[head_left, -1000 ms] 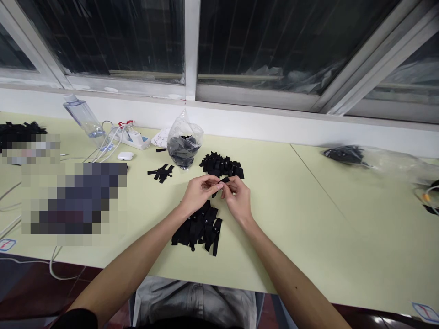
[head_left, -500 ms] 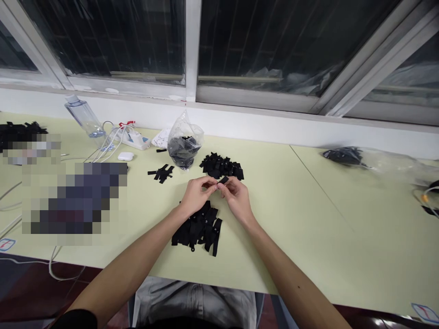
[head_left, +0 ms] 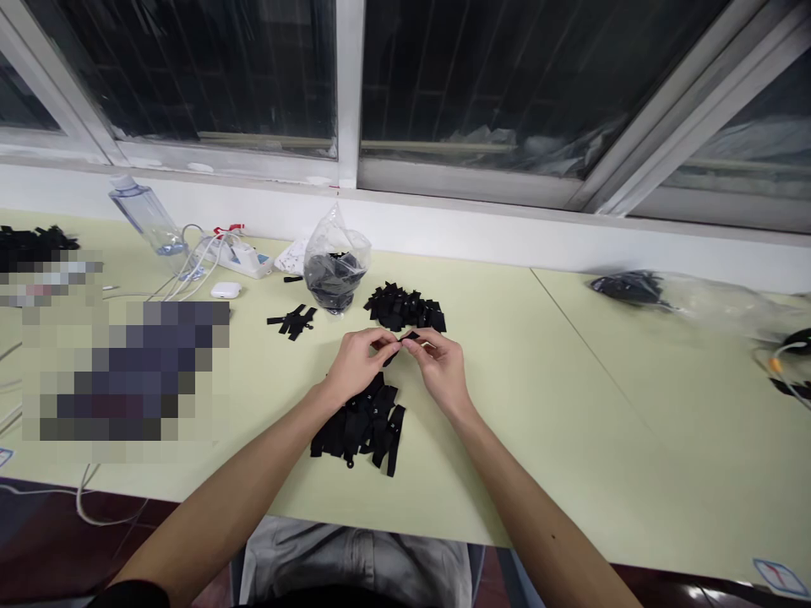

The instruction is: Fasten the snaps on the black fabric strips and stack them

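My left hand (head_left: 358,365) and my right hand (head_left: 442,371) meet above the table, fingertips pinched on one short black fabric strip (head_left: 410,337). The strip's lower end shows beneath the fingers; its middle is hidden by them. Close in front of me, partly under my left wrist, lies a pile of black strips (head_left: 361,426) with small pale marks and a round tab at the near edge. Just beyond my hands is a second heap of short black pieces (head_left: 402,306). A few more black strips (head_left: 292,321) lie to the left of it.
A clear plastic bag (head_left: 337,270) with black pieces stands near the wall. Left of it are a power strip (head_left: 250,260) with cables, a white case (head_left: 226,290) and a tilted bottle (head_left: 149,219). Another plastic bag (head_left: 690,300) lies at the right. A blurred-out dark object (head_left: 133,363) is at the left.
The black strip has turned between my fingertips, and more of it now hangs below them. Both hands stay in nearly the same place; the view has shifted slightly.
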`<state>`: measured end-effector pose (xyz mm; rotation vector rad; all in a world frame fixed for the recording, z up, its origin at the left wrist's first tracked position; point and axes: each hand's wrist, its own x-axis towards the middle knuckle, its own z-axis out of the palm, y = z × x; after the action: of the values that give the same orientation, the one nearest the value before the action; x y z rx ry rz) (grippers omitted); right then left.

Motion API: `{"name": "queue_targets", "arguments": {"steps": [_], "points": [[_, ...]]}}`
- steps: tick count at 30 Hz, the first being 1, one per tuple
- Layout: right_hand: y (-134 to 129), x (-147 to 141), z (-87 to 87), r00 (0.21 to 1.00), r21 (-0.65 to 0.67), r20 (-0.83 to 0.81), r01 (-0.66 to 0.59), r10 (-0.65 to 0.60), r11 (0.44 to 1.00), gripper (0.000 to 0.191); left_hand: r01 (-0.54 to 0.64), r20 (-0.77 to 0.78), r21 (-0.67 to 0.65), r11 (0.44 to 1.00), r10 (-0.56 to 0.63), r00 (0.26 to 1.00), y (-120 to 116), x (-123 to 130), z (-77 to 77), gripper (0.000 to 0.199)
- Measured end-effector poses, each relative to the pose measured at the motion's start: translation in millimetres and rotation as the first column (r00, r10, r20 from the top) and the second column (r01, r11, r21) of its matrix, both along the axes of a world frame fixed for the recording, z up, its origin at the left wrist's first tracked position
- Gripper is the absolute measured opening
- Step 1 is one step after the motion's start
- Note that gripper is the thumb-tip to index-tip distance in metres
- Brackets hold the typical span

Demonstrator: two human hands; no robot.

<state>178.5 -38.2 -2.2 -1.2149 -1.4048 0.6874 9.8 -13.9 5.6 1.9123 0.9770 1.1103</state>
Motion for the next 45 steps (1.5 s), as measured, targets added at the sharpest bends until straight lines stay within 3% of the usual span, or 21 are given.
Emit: {"name": "queue_targets", "arguments": {"steps": [14, 17, 21, 26, 31, 35, 38, 40, 41, 42, 44, 45], "points": [[3.0, 4.2, 5.2, 0.972, -0.041, -0.228, 0.053, -0.061, 0.998, 0.029, 0.053, -0.13, 0.055, 0.997, -0.045, 0.99, -2.4, 0.9, 3.0, 0.017], [8.7, 17.9, 7.3, 0.963, -0.061, -0.255, 0.068, -0.081, 0.996, 0.032, 0.069, -0.161, 0.083, 0.994, -0.055, 0.986, -1.7, -0.7, 2.5, 0.018], [24.0, 59.1, 15.6, 0.955, -0.111, -0.269, 0.096, -0.123, 0.989, 0.034, 0.068, -0.182, 0.109, 0.992, -0.047, 0.982, 0.7, -3.6, 0.4, 0.018], [51.5, 103.1, 20.8, 0.995, -0.233, 0.004, 0.099, -0.101, 0.968, 0.04, 0.043, -0.184, 0.118, 0.992, -0.02, 0.983, 2.9, -5.8, -0.8, 0.018], [87.9, 106.9, 9.6, 0.956, -0.262, 0.273, 0.184, -0.11, 0.947, 0.039, 0.039, -0.192, 0.128, 0.991, -0.014, 0.981, 3.4, -6.9, -1.2, 0.018], [108.6, 100.4, 5.6, 0.805, -0.195, 0.557, 0.366, -0.204, 0.91, 0.024, 0.024, -0.193, 0.132, 0.991, 0.002, 0.981, 5.8, -9.2, -2.3, 0.018], [104.3, 92.6, 11.7, 0.727, -0.078, 0.624, 0.422, -0.285, 0.903, 0.021, -0.011, -0.181, 0.14, 0.99, 0.037, 0.983, 9.0, -11.7, -3.6, 0.017], [89.5, 83.1, 19.4, 0.791, -0.076, 0.577, 0.297, -0.201, 0.952, 0.023, -0.039, -0.173, 0.143, 0.989, 0.064, 0.983, 11.3, -13.4, -4.5, 0.016], [79.0, 76.8, 23.9, 0.839, -0.115, 0.535, 0.181, -0.093, 0.977, 0.025, -0.052, -0.171, 0.144, 0.988, 0.076, 0.982, 12.3, -14.2, -4.9, 0.015], [66.9, 69.7, 28.4, 0.872, -0.196, 0.481, 0.003, 0.094, 0.981, 0.026, -0.061, -0.172, 0.146, 0.987, 0.086, 0.981, 13.2, -14.8, -5.3, 0.015], [41.0, 54.4, 35.9, 0.812, -0.336, 0.346, -0.361, 0.471, 0.87, 0.026, -0.071, -0.18, 0.149, 0.986, 0.098, 0.979, 14.3, -15.7, -5.8, 0.014], [28.6, 46.8, 38.3, 0.771, -0.367, 0.305, -0.447, 0.559, 0.816, 0.025, -0.073, -0.186, 0.15, 0.986, 0.1, 0.977, 14.5, -15.9, -5.9, 0.014]]}}
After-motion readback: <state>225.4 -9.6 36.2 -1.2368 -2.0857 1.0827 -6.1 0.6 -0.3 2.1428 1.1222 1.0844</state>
